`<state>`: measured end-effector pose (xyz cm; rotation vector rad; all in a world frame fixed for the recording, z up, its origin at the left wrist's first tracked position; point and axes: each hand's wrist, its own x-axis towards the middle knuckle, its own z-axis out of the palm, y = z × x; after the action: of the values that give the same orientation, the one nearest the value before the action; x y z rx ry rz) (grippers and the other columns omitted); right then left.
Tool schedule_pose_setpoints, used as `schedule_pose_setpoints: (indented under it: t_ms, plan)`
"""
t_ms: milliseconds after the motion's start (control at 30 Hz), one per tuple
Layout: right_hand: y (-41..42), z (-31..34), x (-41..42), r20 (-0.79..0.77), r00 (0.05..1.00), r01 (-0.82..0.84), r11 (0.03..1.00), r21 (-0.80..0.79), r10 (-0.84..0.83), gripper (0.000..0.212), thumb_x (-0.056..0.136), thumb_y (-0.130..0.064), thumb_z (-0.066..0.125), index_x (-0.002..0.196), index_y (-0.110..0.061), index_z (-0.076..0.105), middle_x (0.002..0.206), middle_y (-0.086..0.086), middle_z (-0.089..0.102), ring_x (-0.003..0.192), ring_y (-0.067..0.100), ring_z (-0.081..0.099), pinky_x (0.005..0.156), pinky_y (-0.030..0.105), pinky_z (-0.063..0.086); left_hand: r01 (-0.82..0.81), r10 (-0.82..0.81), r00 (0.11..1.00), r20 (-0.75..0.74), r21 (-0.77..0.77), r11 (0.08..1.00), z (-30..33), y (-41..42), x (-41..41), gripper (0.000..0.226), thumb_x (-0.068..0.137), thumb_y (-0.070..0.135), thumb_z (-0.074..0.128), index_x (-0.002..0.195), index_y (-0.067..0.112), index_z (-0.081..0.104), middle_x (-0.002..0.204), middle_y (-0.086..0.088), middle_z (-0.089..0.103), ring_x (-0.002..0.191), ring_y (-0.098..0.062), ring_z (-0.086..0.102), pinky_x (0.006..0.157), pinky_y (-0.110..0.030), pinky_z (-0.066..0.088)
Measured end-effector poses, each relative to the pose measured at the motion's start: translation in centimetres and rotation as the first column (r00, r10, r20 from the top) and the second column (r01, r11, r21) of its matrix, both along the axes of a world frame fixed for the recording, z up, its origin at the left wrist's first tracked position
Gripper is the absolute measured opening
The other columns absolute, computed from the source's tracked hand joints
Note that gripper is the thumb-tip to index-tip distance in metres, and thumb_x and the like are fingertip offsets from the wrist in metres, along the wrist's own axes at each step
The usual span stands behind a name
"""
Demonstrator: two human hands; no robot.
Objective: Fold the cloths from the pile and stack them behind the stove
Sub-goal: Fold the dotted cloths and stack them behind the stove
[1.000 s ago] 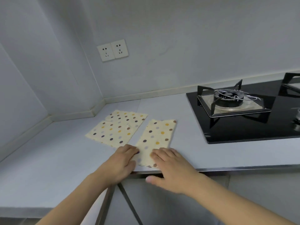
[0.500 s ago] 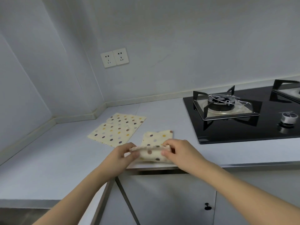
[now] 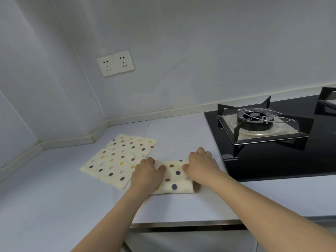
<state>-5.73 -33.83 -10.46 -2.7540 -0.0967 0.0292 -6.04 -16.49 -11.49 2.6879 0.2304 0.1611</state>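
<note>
Cloth (image 3: pixel 172 180) seemingly pinched under both hands' fingers (image 3: pixel 160 168).

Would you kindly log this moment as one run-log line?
step: folding | left hand: grips folded cloth | right hand: grips it too | pile: flat, left of it | stove: nothing visible stacked behind

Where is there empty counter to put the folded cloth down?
Bare counter runs between the spread cloths and the stove, back to the wall. More lies in front of the folded cloth, and far left. It is crowded where the left hand and right hand press that cloth.
</note>
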Motion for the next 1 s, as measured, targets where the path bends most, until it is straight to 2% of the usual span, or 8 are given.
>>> schedule_pose_setpoints:
  t_ms: [133, 233, 333, 400, 567, 733, 933, 1000]
  plan:
    - [-0.4, -0.2, 0.7, -0.067, 0.998, 0.004, 0.995, 0.098, 0.003, 0.027, 0.093, -0.030, 0.048, 0.117, -0.018, 0.052, 0.120, 0.004, 0.041, 0.115, 0.026, 0.040, 0.085, 0.033, 0.037, -0.026, 0.031, 0.992, -0.119, 0.043, 0.999, 0.4, -0.4, 0.5, 0.044, 0.090, 0.045, 0.049, 0.123, 0.017, 0.047, 0.124, -0.004, 0.048, 0.117, -0.027, 0.043, 0.096, -0.037, 0.038]
    - [-1.1, -0.2, 0.3, -0.088, 0.996, 0.021, 0.936, 0.351, 0.010, 0.010, 0.089, -0.018, 0.050, 0.098, -0.022, 0.052, 0.103, -0.001, 0.052, 0.100, 0.021, 0.051, 0.077, 0.029, 0.043, -0.039, -0.011, 0.987, -0.160, -0.306, 0.951, 1.0, -0.3, 0.0, 0.022, 0.089, 0.036, 0.054, 0.104, 0.022, 0.049, 0.107, -0.002, 0.058, 0.096, -0.021, 0.055, 0.089, -0.038, 0.046]
    - [-2.0, 1.1, -1.4, -0.152, 0.986, 0.079, 0.615, 0.785, 0.067, 0.016, 0.090, -0.009, 0.058, 0.098, -0.022, 0.053, 0.100, 0.005, 0.056, 0.083, 0.017, 0.056, 0.065, 0.024, 0.045, -0.027, -0.049, 0.994, -0.096, -0.668, 0.744, 2.3, -0.3, -1.8, 0.031, 0.091, 0.031, 0.060, 0.116, 0.025, 0.044, 0.115, 0.002, 0.058, 0.100, -0.020, 0.061, 0.093, -0.039, 0.050]
    - [-2.6, 2.4, -2.8, -0.160, 0.984, 0.118, 0.388, 0.914, 0.078, 0.025, 0.090, -0.006, 0.061, 0.110, -0.021, 0.054, 0.107, 0.009, 0.057, 0.082, 0.018, 0.060, 0.064, 0.023, 0.047, 0.007, -0.079, 0.996, -0.050, -0.801, 0.599, 3.5, -0.6, -3.4, 0.025, 0.094, 0.031, 0.059, 0.113, 0.027, 0.043, 0.117, 0.003, 0.059, 0.104, -0.019, 0.061, 0.095, -0.039, 0.050]
    - [-3.5, 5.4, -6.1, -0.187, 0.982, 0.184, 0.086, 0.979, 0.030, 0.030, 0.092, -0.015, 0.063, 0.120, -0.016, 0.055, 0.105, 0.008, 0.067, 0.081, 0.021, 0.065, 0.068, 0.031, 0.050, 0.128, -0.074, 0.992, 0.104, -0.771, 0.624, 6.3, -3.0, -7.6, 0.031, 0.097, 0.041, 0.049, 0.092, 0.010, 0.053, 0.097, -0.014, 0.062, 0.087, -0.030, 0.061, 0.079, -0.042, 0.050]
    - [-3.4, 6.5, -8.9, -0.227, 0.974, 0.212, 0.413, 0.886, -0.012, 0.034, 0.098, -0.046, 0.040, 0.106, -0.018, 0.058, 0.104, 0.001, 0.067, 0.097, 0.022, 0.063, 0.083, 0.034, 0.048, 0.203, 0.001, 0.964, 0.265, -0.742, 0.639, 8.6, -5.6, -10.0, 0.028, 0.102, 0.041, 0.036, 0.098, 0.019, 0.052, 0.093, -0.002, 0.059, 0.083, -0.019, 0.061, 0.071, -0.037, 0.055]
    - [-2.5, 6.2, -6.4, 0.037, 0.988, 0.034, 0.443, 0.896, -0.151, 0.026, 0.102, -0.039, 0.035, 0.112, -0.015, 0.038, 0.094, -0.003, 0.054, 0.082, 0.016, 0.056, 0.039, 0.022, 0.044, 0.143, 0.034, 0.956, 0.292, -0.562, 0.815, 7.6, -7.0, -7.1, 0.038, 0.101, 0.048, 0.031, 0.106, 0.013, 0.043, 0.086, 0.002, 0.052, 0.076, -0.010, 0.050, 0.063, -0.030, 0.039]
    - [-2.1, 5.6, -4.3, 0.068, 0.984, 0.020, 0.475, 0.880, -0.167, 0.024, 0.102, -0.038, 0.035, 0.113, -0.017, 0.034, 0.090, -0.006, 0.053, 0.082, 0.018, 0.057, 0.038, 0.023, 0.044, 0.122, 0.067, 0.940, 0.335, -0.513, 0.849, 6.7, -7.0, -4.7, 0.034, 0.103, 0.043, 0.030, 0.099, 0.012, 0.042, 0.076, 0.001, 0.050, 0.067, -0.015, 0.048, 0.060, -0.033, 0.037]
